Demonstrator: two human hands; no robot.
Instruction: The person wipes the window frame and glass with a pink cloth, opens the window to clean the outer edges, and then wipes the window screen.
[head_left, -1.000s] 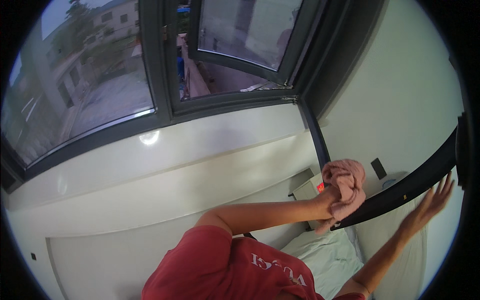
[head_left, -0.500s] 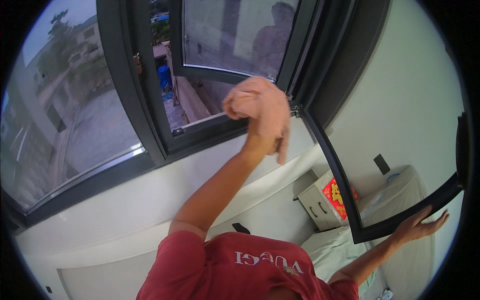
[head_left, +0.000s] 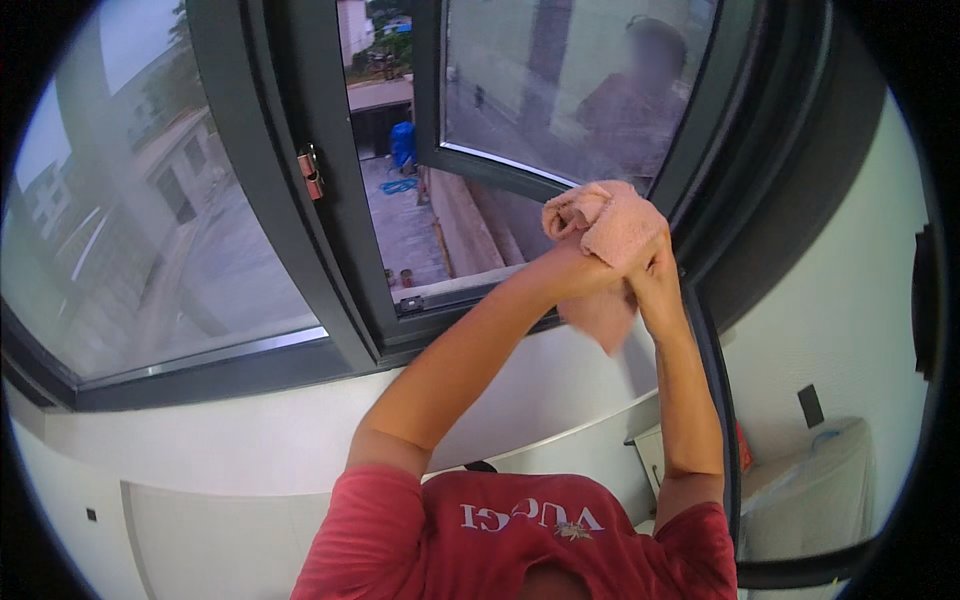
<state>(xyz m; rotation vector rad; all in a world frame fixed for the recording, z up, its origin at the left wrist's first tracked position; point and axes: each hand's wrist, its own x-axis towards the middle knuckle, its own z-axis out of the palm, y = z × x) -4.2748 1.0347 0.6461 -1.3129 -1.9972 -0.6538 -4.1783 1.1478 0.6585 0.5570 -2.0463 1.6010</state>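
A pink cloth [head_left: 622, 228] is bunched up in front of the lower edge of the tilted window pane's dark frame [head_left: 500, 172]. My left hand [head_left: 584, 258] is wrapped in it, closed, with most of its fingers hidden under the fabric. From the right, my right hand [head_left: 655, 268] meets it, fingers bent and closed on the cloth's side. A loose end of the cloth dangles below the two hands. Beside my right forearm runs a second dark frame [head_left: 716, 390], which neither hand touches.
To the left are a fixed glass pane [head_left: 190, 230] and a dark post with a latch [head_left: 311, 175]. A white sill [head_left: 480, 390] lies below. Outside stand a wall and a blue object [head_left: 403, 145]. Plastic-covered furniture [head_left: 810, 495] is at lower right.
My right hand has left the dark frame at the right and come up to the cloth. That frame has swung lower and closer to my arm. The view has shifted too.
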